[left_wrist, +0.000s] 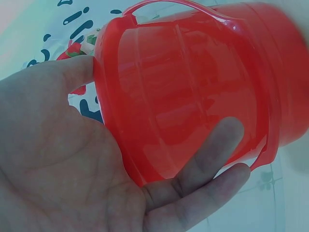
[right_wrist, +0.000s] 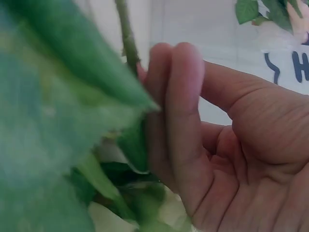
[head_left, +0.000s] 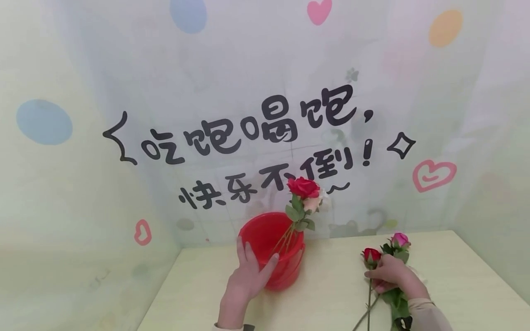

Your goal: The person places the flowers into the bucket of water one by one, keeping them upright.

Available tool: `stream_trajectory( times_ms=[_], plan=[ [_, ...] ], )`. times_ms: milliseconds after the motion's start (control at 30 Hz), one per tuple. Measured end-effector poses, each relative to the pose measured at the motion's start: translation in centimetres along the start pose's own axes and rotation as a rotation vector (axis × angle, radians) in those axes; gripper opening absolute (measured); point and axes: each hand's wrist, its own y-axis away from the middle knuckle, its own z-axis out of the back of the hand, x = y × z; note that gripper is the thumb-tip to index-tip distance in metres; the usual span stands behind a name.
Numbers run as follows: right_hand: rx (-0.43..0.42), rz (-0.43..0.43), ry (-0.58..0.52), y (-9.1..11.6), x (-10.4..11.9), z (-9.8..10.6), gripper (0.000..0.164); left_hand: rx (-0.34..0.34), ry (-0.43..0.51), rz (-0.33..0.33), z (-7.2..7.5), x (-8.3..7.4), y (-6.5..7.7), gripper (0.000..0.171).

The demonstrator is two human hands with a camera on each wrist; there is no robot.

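My left hand [head_left: 245, 276] holds the red bucket [head_left: 279, 276] at its near side, with the thumb at the rim and fingers spread along the wall [left_wrist: 193, 87]. Inside the bucket several stems lean to the right, topped by a red rose [head_left: 304, 187] and a pale pink rose [head_left: 312, 203]. My right hand [head_left: 393, 276] pinches the stem of another red rose [head_left: 371, 256] just under its bloom. Beneath that hand lie a magenta rose [head_left: 400, 240] and green leaves [head_left: 398, 303]. In the right wrist view the fingertips meet at a green stem [right_wrist: 126, 36], partly behind a large blurred leaf [right_wrist: 67, 111].
The pale wooden table [head_left: 331, 280] carries the bucket at centre and the loose flowers at right. A printed cloth backdrop [head_left: 248, 59] with black lettering and hearts stands right behind the table and along both sides.
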Motion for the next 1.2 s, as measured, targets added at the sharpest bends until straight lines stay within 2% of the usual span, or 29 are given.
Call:
stream_trajectory(
  times_ms=[300, 767, 1000, 1200],
  plan=[
    [0.052, 0.005, -0.056, -0.4, -0.7, -0.5, 0.019, 0.001, 0.001, 0.001, 0.2, 0.0, 0.1, 0.115],
    [0.148, 0.099, -0.102, -0.2, -1.0, 0.5, 0.021, 0.014, -0.001, 0.009, 0.2, -0.2, 0.0, 0.117],
    [0.117, 0.158, -0.097, -0.3, -0.7, 0.9, 0.022, 0.010, -0.004, 0.009, 0.2, 0.0, 0.0, 0.118],
    [0.049, 0.198, -0.158, 0.2, 0.4, 1.6, 0.021, 0.005, 0.002, 0.002, 0.1, 0.0, 0.0, 0.116]
  ],
)
